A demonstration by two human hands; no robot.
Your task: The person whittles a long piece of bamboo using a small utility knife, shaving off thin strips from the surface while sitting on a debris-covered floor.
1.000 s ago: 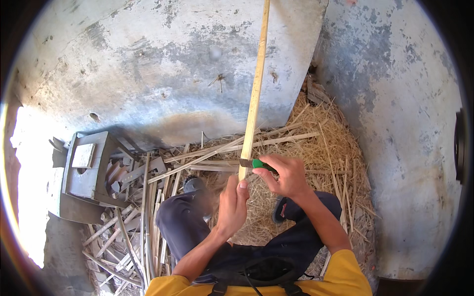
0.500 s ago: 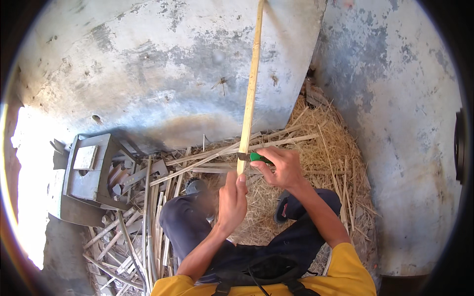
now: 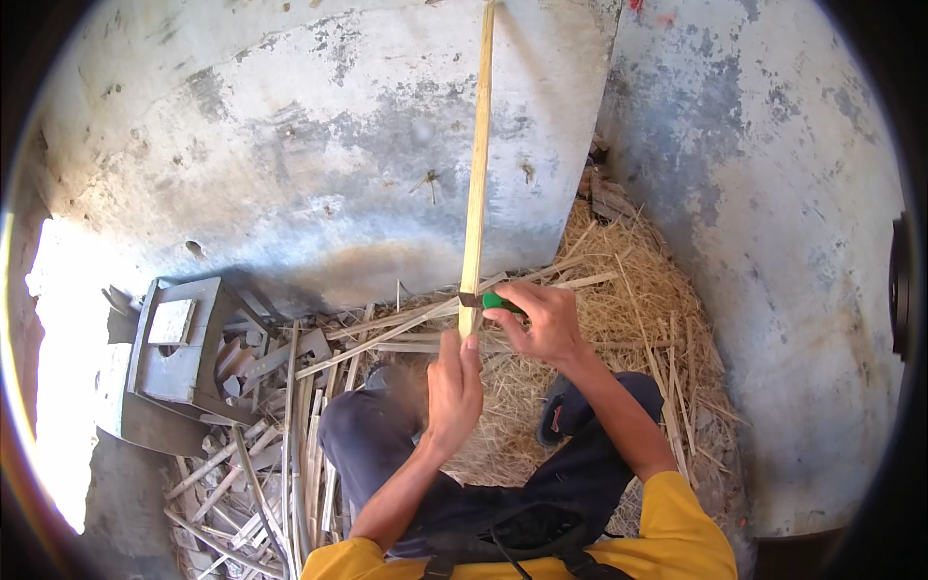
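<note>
My left hand (image 3: 456, 396) is closed around the near end of a long, narrow wooden strip (image 3: 478, 164). The pale strip points away from me, nearly upright in the picture, and its far end runs out past the top edge. Just beyond the left thumb, my right hand (image 3: 543, 324) grips a green-handled bladed tool (image 3: 495, 302). Its short dark blade lies across the strip. Fingers cover most of the green handle.
Straw (image 3: 638, 290) covers the floor ahead and to the right, between my feet too. Loose wooden strips (image 3: 309, 435) pile up at left beside a grey wooden box-like piece (image 3: 184, 329). Peeling walls (image 3: 338, 145) stand in front and at right (image 3: 764, 242).
The view has tilted and shifted slightly. The strip stands a little more upright, its far part further left. Both hands keep their holds, with the blade still near the left thumb.
</note>
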